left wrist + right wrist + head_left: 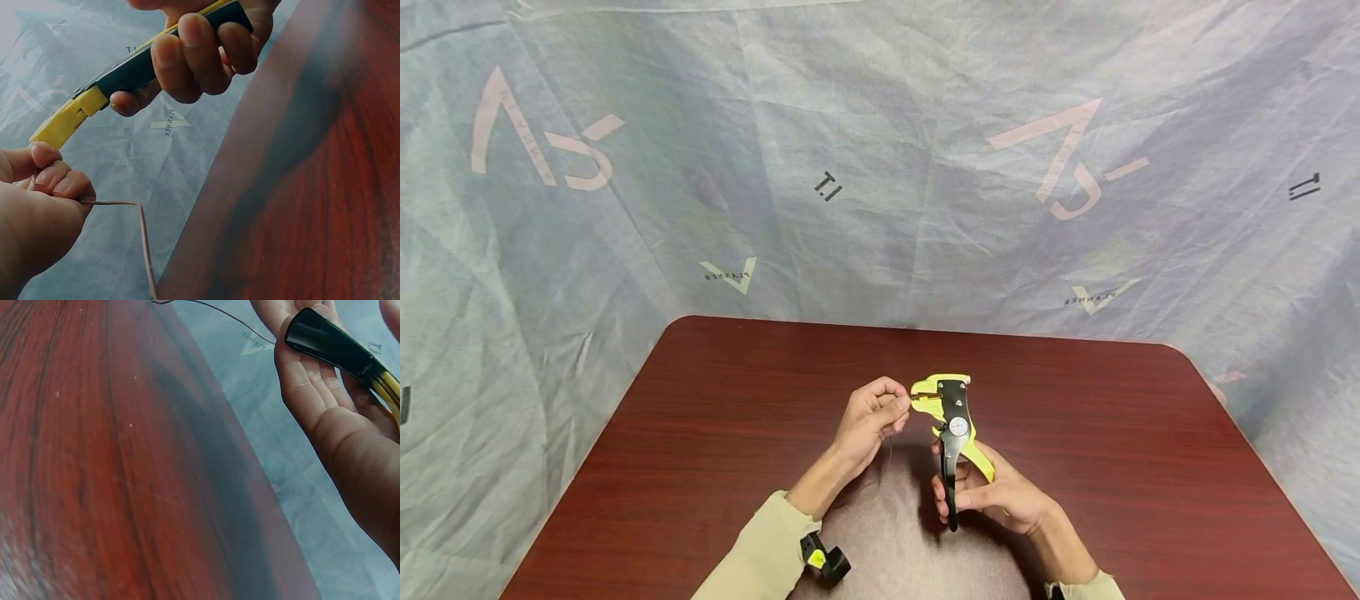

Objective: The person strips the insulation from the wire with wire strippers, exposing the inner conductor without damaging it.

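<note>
My right hand (1000, 492) grips a yellow and black wire stripper (957, 429) by its handles, head up and handles pointing down toward me. Fingers wrap the black handle in the left wrist view. At the tool's yellow nose, my left hand (872, 417) pinches a thin brown wire (144, 234) between thumb and forefinger. The wire's upper end meets the mouth of the stripper; its tip is hidden in there. Below the left fingers the rest of the wire bends and hangs down. The wire also shows as a thin curve in the right wrist view.
Both hands are above a dark red wood-grain table (760, 367) with rounded far corners. A grey printed cloth (880, 167) hangs behind and along the sides. A black wrist camera (826, 560) is strapped at the left sleeve.
</note>
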Tool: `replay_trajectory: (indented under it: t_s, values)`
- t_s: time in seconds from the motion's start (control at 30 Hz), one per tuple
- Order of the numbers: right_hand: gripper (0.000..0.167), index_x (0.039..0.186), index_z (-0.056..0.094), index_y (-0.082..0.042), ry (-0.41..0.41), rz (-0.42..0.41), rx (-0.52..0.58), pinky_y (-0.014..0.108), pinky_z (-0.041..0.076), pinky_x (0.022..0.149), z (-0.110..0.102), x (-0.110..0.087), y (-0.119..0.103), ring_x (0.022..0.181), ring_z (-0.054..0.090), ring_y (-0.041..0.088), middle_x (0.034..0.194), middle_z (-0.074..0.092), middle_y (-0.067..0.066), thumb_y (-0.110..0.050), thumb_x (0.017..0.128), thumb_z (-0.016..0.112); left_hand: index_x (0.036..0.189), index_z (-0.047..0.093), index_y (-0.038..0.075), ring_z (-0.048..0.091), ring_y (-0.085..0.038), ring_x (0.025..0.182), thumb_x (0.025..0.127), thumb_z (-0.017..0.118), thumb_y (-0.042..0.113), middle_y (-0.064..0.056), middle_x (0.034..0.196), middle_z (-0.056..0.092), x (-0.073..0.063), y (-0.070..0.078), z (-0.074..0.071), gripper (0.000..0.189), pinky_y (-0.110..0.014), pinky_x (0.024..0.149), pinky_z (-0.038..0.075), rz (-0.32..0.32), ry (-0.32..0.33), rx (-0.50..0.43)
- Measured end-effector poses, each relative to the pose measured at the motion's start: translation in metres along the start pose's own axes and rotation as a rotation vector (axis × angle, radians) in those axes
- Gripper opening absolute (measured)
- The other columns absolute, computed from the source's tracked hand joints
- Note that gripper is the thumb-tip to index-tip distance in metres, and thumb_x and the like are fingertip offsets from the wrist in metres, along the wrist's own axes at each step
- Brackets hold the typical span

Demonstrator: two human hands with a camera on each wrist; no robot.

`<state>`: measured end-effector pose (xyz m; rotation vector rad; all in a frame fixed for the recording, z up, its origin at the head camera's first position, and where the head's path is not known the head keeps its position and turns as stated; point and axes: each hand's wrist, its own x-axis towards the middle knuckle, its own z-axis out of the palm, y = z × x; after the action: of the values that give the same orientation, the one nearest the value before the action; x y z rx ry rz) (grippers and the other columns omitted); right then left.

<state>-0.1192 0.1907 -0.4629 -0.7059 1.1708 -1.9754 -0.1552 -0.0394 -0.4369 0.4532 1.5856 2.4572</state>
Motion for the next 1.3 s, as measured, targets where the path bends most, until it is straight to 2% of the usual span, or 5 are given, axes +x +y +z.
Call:
replay_trajectory:
  t_s: [0.33,0.67,0.93,1.07,1.3]
  values:
    - [0.050,0.133,0.045,-0.013,-0.009,-0.010,-0.006,0.034,0.058,0.084,0.001,0.000,0.000,0.092,0.069,0.015,0.102,0.069,0.003,0.012,0.091,0.056,0.090,0.054,0.009,0.045,-0.003,0.058,0.097,0.052,-0.005,0.010,0.062,0.052,0.000,0.001,0.000,0.015,-0.019,0.053,0.029,0.019,-0.005,0.002]
    - [0.041,0.128,0.046,-0.009,-0.098,-0.072,-0.018,0.026,0.052,0.076,0.002,0.001,0.000,0.080,0.062,0.015,0.094,0.063,0.001,0.010,0.092,0.056,0.089,0.054,0.009,0.044,-0.003,0.057,0.096,0.052,-0.004,0.010,0.062,0.051,0.000,0.002,0.000,0.015,-0.019,0.052,0.029,0.014,-0.013,0.020]
    - [0.046,0.132,0.045,-0.011,-0.118,-0.062,0.059,0.028,0.055,0.078,0.008,0.002,0.007,0.085,0.063,0.014,0.098,0.063,-0.001,0.010,0.092,0.057,0.089,0.054,0.009,0.044,-0.003,0.057,0.098,0.052,-0.003,0.009,0.062,0.051,0.000,0.003,-0.002,0.014,-0.020,0.052,0.028,0.004,-0.005,0.032]
    - [0.045,0.128,0.047,-0.011,-0.061,-0.082,0.084,0.026,0.053,0.075,0.017,0.004,0.014,0.083,0.061,0.011,0.095,0.063,-0.003,0.013,0.091,0.055,0.090,0.054,0.007,0.043,-0.003,0.056,0.098,0.052,-0.002,0.009,0.060,0.050,0.000,0.003,-0.005,0.013,-0.021,0.052,0.026,-0.004,-0.001,0.042]
    - [0.027,0.107,0.053,-0.012,0.141,-0.046,0.026,0.025,0.051,0.064,0.029,0.011,0.026,0.064,0.054,0.007,0.077,0.060,-0.008,0.010,0.092,0.053,0.090,0.054,0.005,0.041,-0.003,0.056,0.098,0.053,0.000,0.009,0.060,0.049,0.001,0.000,-0.008,0.010,-0.020,0.052,0.026,-0.018,0.012,0.071]
